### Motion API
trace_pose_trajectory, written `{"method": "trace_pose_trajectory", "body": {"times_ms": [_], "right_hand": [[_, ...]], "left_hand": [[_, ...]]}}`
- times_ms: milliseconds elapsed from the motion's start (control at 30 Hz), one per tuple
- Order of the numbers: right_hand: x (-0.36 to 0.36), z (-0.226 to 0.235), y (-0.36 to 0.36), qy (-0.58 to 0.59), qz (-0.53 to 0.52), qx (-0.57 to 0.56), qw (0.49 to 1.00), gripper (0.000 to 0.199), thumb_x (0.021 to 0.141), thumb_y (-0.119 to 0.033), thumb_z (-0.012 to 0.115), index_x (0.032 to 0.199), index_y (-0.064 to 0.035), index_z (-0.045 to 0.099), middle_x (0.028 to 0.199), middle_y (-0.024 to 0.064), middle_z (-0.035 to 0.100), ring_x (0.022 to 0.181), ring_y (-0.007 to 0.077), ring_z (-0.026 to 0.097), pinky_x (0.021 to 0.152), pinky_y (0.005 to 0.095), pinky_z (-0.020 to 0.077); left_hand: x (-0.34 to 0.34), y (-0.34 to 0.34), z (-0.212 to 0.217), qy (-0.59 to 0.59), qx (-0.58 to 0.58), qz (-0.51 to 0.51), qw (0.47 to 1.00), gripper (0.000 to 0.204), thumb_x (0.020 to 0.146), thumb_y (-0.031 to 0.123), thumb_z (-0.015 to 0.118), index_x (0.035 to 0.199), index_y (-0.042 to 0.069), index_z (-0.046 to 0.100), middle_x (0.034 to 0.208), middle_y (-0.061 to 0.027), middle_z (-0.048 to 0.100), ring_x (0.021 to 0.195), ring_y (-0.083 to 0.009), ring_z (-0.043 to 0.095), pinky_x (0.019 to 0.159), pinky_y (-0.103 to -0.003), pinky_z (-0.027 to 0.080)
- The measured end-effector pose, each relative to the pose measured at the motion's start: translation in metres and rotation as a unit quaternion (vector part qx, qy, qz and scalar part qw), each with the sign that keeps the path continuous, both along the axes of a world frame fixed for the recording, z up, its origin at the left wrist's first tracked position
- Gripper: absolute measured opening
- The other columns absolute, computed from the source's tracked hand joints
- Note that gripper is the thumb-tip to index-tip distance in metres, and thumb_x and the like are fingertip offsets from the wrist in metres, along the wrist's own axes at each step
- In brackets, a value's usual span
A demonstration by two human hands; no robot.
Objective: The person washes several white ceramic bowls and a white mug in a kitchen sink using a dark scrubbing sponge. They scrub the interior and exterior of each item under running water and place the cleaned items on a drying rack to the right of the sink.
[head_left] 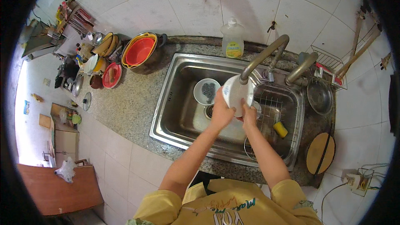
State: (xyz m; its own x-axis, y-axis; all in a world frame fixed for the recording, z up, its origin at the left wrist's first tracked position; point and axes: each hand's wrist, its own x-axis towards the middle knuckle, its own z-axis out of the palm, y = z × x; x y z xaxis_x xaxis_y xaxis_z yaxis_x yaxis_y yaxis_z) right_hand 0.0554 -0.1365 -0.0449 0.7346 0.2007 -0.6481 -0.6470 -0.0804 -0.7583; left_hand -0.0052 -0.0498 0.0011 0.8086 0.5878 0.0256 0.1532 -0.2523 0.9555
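- The left hand [222,114] holds a white bowl [234,93] above the sink [175,112], fingers wrapped around its lower left edge.
- The right hand [249,114] touches the bowl's lower right side, fingers pressed against it.
- The bowl is tipped on its side right under the spout of the tap [262,56], over the middle of the sink.
- A second bowl [206,91] lies in the sink, just left of the held one.
- A yellow sponge [280,129] rests in the wire rack [277,108] at the sink's right side.
- A soap bottle [232,39] stands on the table [125,104] behind the sink.
- Red and orange baskets [139,50] sit on the table, left of the sink.
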Motion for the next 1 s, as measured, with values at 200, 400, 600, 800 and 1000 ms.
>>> {"method": "trace_pose_trajectory", "body": {"times_ms": [200,400,600,800,1000], "right_hand": [[0.025,-0.001,0.0,-0.078,0.02,0.095,0.992,0.05,0.084,-0.046,0.043,0.094,0.0005,0.056,0.085,0.0074,0.058,0.077,0.0162,0.052,0.071,0.0287,0.0403],[0.013,-0.038,0.018,0.062,0.045,0.194,0.978,0.032,0.085,-0.031,0.047,0.093,-0.002,0.056,0.088,0.0078,0.058,0.078,0.0177,0.055,0.069,0.0298,0.0447],[-0.016,-0.098,0.064,-0.24,0.25,-0.115,0.931,0.027,0.078,-0.013,0.051,0.101,0.0005,0.051,0.092,0.0123,0.058,0.075,0.0257,0.058,0.067,0.0351,0.0461],[-0.049,-0.086,0.149,-0.454,0.397,-0.307,0.736,0.052,0.068,-0.015,0.063,0.116,-0.0066,0.044,0.125,0.0188,0.036,0.112,0.0328,0.039,0.09,0.0399,0.0356],[-0.033,-0.133,0.202,-0.267,0.509,-0.489,0.656,0.075,0.064,-0.021,0.068,0.128,-0.0237,0.029,0.137,0.0155,0.015,0.123,0.0432,0.014,0.093,0.0509,0.0294]], "left_hand": [[-0.039,0.015,0.0,0.062,-0.559,0.016,0.827,0.053,0.073,-0.004,0.04,0.123,0.002,0.024,0.109,-0.0199,0.045,0.087,-0.0367,0.055,0.063,-0.035,0.055],[-0.062,0.054,0.003,0.189,-0.153,0.0,0.97,0.062,0.071,-0.002,0.049,0.126,0.012,0.025,0.118,-0.0191,0.038,0.092,-0.0349,0.053,0.062,-0.031,0.054],[-0.098,0.119,0.041,0.257,0.493,-0.133,0.82,0.055,0.073,0.003,0.046,0.123,0.017,0.029,0.12,-0.0189,0.036,0.095,-0.0345,0.05,0.065,-0.038,0.049],[-0.155,0.233,0.041,0.174,0.129,-0.012,0.976,0.052,0.072,-0.005,0.041,0.12,0.01,0.028,0.102,-0.0213,0.05,0.077,-0.0334,0.058,0.054,-0.039,0.051],[-0.266,0.384,0.04,0.066,-0.341,0.18,0.92,0.047,0.07,0.007,0.049,0.112,-0.007,0.034,0.084,-0.0187,0.054,0.068,-0.0285,0.057,0.052,-0.035,0.053]]}}
